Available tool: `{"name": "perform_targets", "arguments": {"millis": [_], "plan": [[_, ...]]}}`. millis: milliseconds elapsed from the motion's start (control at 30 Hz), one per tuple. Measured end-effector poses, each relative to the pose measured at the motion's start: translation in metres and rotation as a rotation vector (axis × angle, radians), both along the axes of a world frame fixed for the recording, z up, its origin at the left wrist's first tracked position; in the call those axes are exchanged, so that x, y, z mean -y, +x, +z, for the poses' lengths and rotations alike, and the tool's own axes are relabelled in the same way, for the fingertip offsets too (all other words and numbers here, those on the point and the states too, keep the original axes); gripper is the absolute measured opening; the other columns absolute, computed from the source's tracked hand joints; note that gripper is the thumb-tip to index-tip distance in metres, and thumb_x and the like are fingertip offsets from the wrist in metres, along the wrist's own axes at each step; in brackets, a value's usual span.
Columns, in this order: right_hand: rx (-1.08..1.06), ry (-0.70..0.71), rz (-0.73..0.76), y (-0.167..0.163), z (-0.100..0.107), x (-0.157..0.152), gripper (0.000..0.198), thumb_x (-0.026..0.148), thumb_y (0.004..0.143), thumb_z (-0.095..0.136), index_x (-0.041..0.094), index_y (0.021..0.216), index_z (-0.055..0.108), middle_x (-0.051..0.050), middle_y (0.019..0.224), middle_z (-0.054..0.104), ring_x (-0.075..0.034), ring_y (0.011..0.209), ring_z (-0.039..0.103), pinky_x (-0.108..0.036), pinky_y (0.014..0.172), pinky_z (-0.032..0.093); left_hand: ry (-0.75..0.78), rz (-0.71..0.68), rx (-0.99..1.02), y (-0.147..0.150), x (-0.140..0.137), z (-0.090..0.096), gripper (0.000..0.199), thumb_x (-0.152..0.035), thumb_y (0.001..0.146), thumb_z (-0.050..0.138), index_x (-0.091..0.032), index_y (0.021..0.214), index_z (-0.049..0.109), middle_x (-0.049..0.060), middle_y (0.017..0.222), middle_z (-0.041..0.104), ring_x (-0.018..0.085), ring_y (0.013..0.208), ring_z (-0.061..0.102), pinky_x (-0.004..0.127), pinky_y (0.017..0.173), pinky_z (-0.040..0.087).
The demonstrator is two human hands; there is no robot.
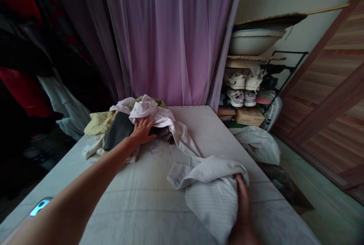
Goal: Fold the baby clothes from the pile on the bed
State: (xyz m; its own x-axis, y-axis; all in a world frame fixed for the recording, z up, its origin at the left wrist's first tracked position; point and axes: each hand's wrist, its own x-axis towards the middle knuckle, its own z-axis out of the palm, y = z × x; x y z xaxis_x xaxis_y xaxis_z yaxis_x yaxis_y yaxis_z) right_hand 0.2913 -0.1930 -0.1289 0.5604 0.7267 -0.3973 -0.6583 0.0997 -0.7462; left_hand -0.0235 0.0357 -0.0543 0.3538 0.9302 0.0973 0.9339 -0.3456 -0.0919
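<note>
My left hand [143,129] reaches across the table and lies with its fingers spread on the clothes pile, touching a pale pink patterned garment [146,108]. Beside it in the pile are a dark grey folded cloth [119,129], a yellow cloth [98,123] and a bit of green cloth. My right hand [243,203] grips a light grey striped garment [213,190] at its right edge; its fingertips are partly tucked into the fabric. A cuffed end of that garment points left, and another stretch of it trails back toward the pile.
The table [136,199] has a pale, marbled cover. Behind it hangs a purple curtain [170,40]. At the right stands a rack with shoes [236,97], boxes and a white basin [253,42]; a white plastic bag [258,144] sits below. Dark hanging clothes fill the left side.
</note>
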Motion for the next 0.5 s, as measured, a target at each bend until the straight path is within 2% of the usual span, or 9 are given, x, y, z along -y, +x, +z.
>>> {"name": "perform_targets", "arguments": {"millis": [100,167,267,367,500], "plan": [[-0.025,-0.014,0.015,-0.009,0.014,0.003,0.043,0.059,0.064,0.074,0.029,0.095,0.073,-0.005,0.099,0.076,-0.026,0.113,0.064,-0.037,0.094,0.055,0.09,-0.073,-0.048,-0.028,0.05,-0.005,0.078,-0.049,0.081,0.061,-0.026,0.151,0.034,0.012,0.162,0.02,0.035,0.149,0.011,0.059,0.117,0.004],[-0.018,-0.033,0.013,-0.013,0.019,0.005,0.042,0.058,0.066,0.071,0.026,0.094,0.073,-0.005,0.098,0.076,-0.025,0.111,0.065,-0.037,0.098,0.053,0.127,0.013,-0.042,-0.053,0.08,-0.015,0.08,-0.052,0.078,0.064,-0.032,0.15,0.036,0.011,0.162,0.02,0.04,0.148,0.01,0.068,0.113,0.002],[0.004,-0.027,0.041,-0.016,0.023,0.007,0.044,0.058,0.07,0.065,0.024,0.097,0.073,-0.003,0.098,0.076,-0.024,0.11,0.065,-0.036,0.101,0.05,0.148,0.18,-0.001,-0.086,0.107,-0.031,0.083,-0.059,0.077,0.063,-0.033,0.151,0.034,0.014,0.162,0.018,0.045,0.147,0.008,0.077,0.105,0.011],[0.077,-0.05,0.007,-0.015,0.023,0.007,0.047,0.058,0.07,0.065,0.023,0.101,0.071,-0.003,0.101,0.075,-0.023,0.116,0.061,-0.035,0.104,0.047,0.134,0.301,0.067,-0.106,0.107,-0.046,0.083,-0.062,0.079,0.059,-0.032,0.152,0.031,0.017,0.162,0.016,0.047,0.146,0.011,0.075,0.098,0.03],[0.271,-0.138,-0.072,-0.006,0.01,0.005,0.047,0.059,0.071,0.067,0.024,0.103,0.067,-0.005,0.109,0.072,-0.022,0.129,0.051,-0.035,0.11,0.041,0.157,0.327,0.144,-0.107,0.073,-0.059,0.073,-0.055,0.086,0.055,-0.03,0.152,0.033,0.02,0.161,0.016,0.048,0.143,0.02,0.065,0.096,0.041]]}}
